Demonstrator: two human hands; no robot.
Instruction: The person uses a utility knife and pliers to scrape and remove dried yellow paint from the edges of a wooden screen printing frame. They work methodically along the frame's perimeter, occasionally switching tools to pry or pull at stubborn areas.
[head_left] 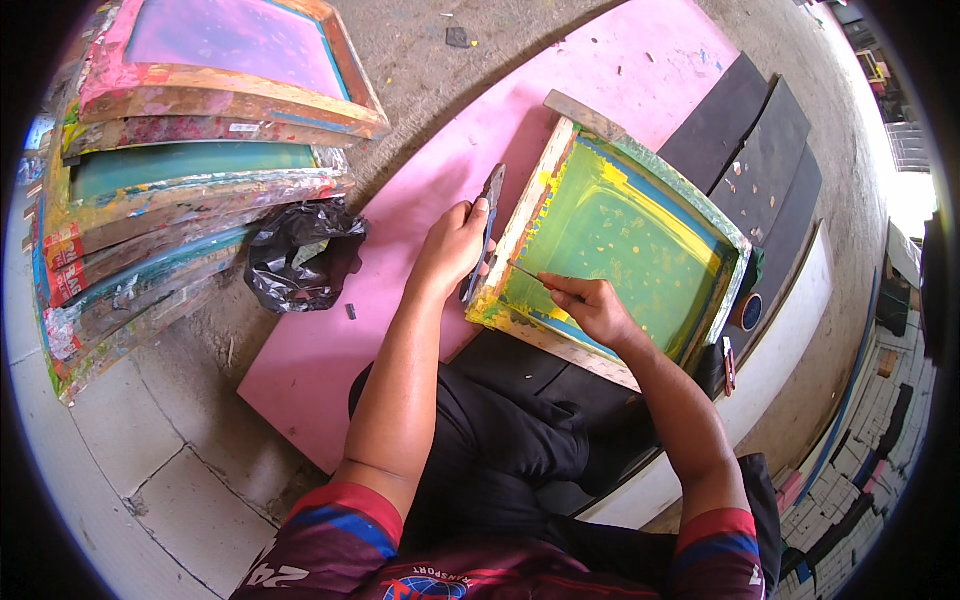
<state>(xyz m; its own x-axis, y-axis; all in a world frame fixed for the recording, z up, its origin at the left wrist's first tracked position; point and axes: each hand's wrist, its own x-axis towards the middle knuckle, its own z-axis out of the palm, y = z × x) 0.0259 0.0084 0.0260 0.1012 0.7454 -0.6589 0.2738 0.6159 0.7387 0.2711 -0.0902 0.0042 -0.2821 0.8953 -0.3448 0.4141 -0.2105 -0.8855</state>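
A wooden screen-printing frame with green mesh, smeared with yellow ink, lies tilted in front of me. At its left edge my left hand grips a dark, flat, narrow bar standing alongside the frame's wood; its exact kind is unclear. My right hand reaches over the mesh from the lower right, fingers closed round a thin dark tool. The tool's tip points at the inner left side of the frame, near the left hand. Most of its handle is hidden in my fingers.
Paint-stained screen frames are stacked at the left, beside a crumpled black plastic bag. Under the work lie a pink board and black sheets. A tape roll and a red cutter sit at the right.
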